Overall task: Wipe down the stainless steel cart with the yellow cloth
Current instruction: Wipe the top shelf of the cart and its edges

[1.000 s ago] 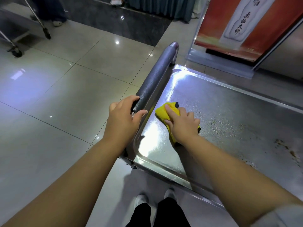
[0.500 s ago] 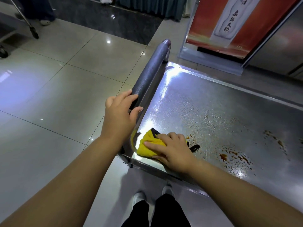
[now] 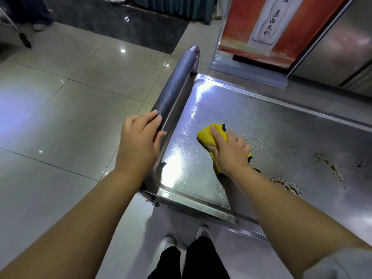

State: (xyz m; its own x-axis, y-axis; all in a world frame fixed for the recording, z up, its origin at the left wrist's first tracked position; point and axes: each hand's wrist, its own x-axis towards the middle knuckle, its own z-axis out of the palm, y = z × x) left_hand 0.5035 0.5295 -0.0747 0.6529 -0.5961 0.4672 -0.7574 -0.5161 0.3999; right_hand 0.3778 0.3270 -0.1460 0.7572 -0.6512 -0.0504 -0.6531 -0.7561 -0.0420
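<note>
Left hand (image 3: 138,141) wraps the cart handle (image 3: 175,87), right hand (image 3: 229,152) bunches the yellow cloth (image 3: 207,135) under curled fingers on the stainless steel cart (image 3: 281,121) top — press flat and sweep toward those brown stains (image 3: 289,186).

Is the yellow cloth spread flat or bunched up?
Bunched up: the yellow cloth shows as a wadded lump under the right hand on the cart top.
</note>
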